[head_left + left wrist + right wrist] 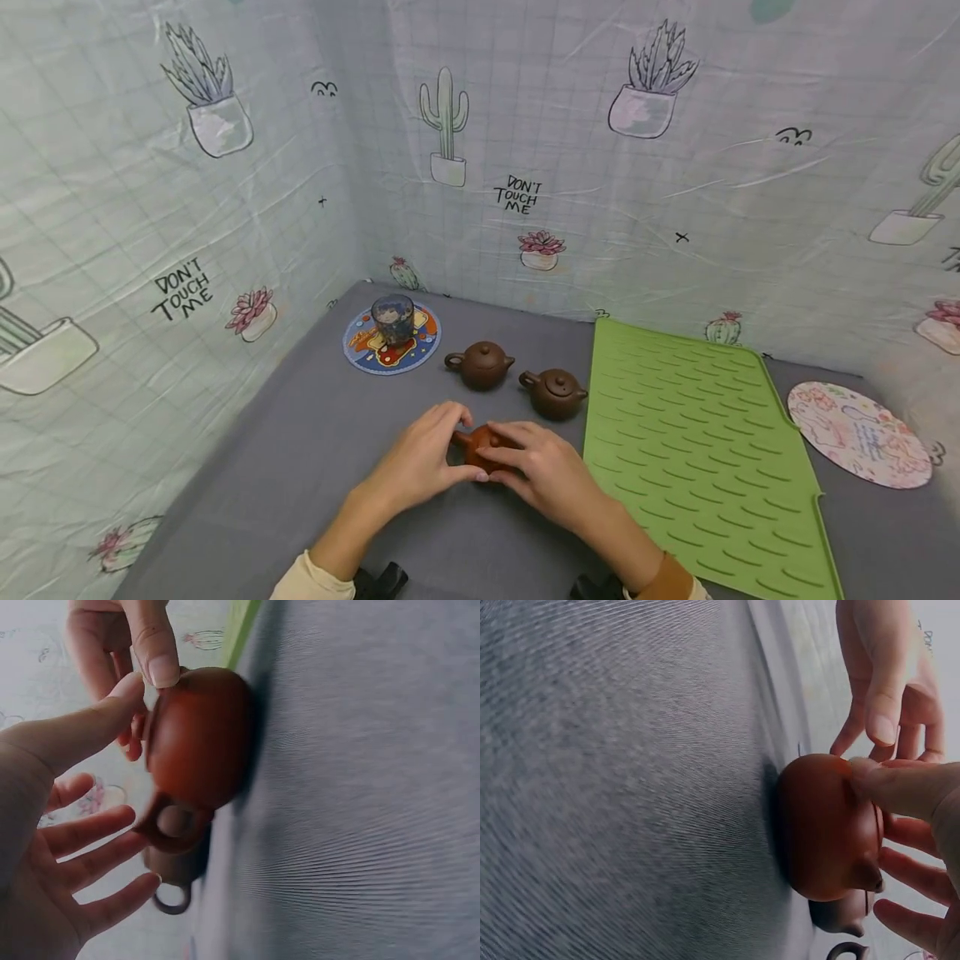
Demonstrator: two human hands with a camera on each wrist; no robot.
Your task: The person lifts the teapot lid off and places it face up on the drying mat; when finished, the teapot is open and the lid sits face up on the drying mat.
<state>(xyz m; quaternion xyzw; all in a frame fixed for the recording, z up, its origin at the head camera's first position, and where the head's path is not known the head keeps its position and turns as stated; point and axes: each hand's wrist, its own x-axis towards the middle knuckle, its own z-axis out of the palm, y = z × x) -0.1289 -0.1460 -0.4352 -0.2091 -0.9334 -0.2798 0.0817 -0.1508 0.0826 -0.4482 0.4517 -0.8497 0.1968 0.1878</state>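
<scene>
A small reddish-brown clay teapot [480, 448] is upright on the grey cloth between both hands, its loop handle [174, 822] toward the left and its short spout [868, 873] toward the right. My right hand [551, 471] holds it, with the thumb [904, 786] against the near side by the rim and the fingers across the top and far side, partly hiding the lid. My left hand [423, 458] curves loosely around the handle side. Its fingers [97, 855] are spread close by the handle, and its thumb reaches near the right thumb.
Two dark brown teapots, one [483, 367] farther left and one [557, 396] nearer, stand behind. At the back left, a glass cup [393, 318] sits on a round blue mat [360, 354]. A green ribbed mat [690, 450] lies right, beside a pink patterned oval mat [858, 433].
</scene>
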